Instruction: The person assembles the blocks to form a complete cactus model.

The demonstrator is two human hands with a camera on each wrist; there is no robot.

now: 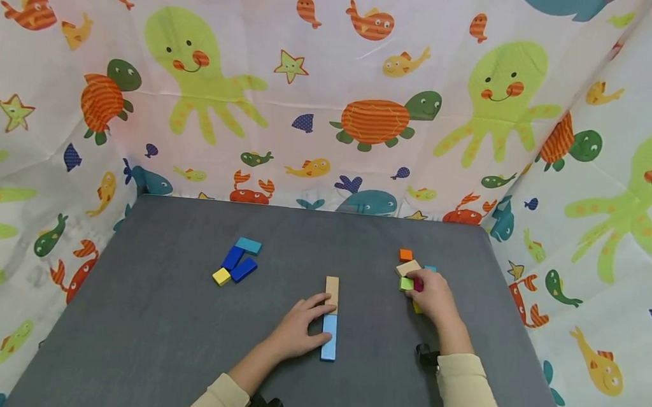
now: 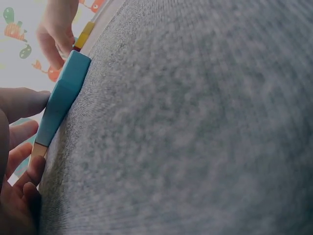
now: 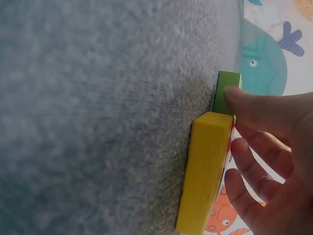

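Observation:
Near the middle of the grey table, a light blue block (image 1: 329,347) and a natural wood block (image 1: 332,286) lie end to end in a straight line. My left hand (image 1: 295,330) touches this line from the left, its thumb at the light blue block and its fingertips on the wood one, fingers loosely bent. At the right-hand group, my right hand (image 1: 438,300) pinches a green block (image 1: 404,284) between thumb and index finger. Beside the green block sits a magenta block (image 1: 418,285), partly under the hand. A long yellow block (image 3: 205,171) lies next to the green one.
An orange block (image 1: 405,255), another wood block (image 1: 408,267) and a partly hidden blue block (image 1: 430,268) lie beyond my right hand. On the left are a teal block (image 1: 249,245), two dark blue blocks (image 1: 244,270) and a yellow block (image 1: 221,276). A sea-animal curtain (image 1: 326,56) surrounds the table.

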